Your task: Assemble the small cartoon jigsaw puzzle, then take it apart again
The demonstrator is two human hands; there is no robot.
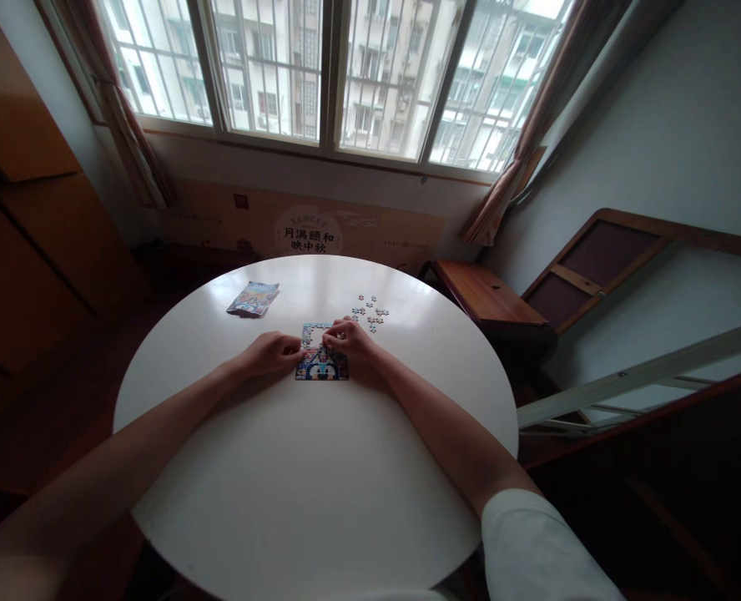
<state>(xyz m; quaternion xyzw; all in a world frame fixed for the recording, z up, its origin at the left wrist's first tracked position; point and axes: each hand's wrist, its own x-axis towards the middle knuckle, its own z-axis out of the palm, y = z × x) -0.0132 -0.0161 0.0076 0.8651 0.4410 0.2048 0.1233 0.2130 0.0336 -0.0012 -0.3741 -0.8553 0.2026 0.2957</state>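
A right hand [347, 337] is covering part of a jigsaw puzzle [321, 367] while the bottom edge is cropping a white sleeve [536, 542].

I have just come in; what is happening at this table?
A person has both bare hands at a partly assembled jigsaw puzzle on a round white table. The left hand is at its left edge. The right hand's fingertips are over its upper part; whether they hold a piece is too small to tell. Loose puzzle pieces lie beyond the right hand, and a printed packet lies farther left.
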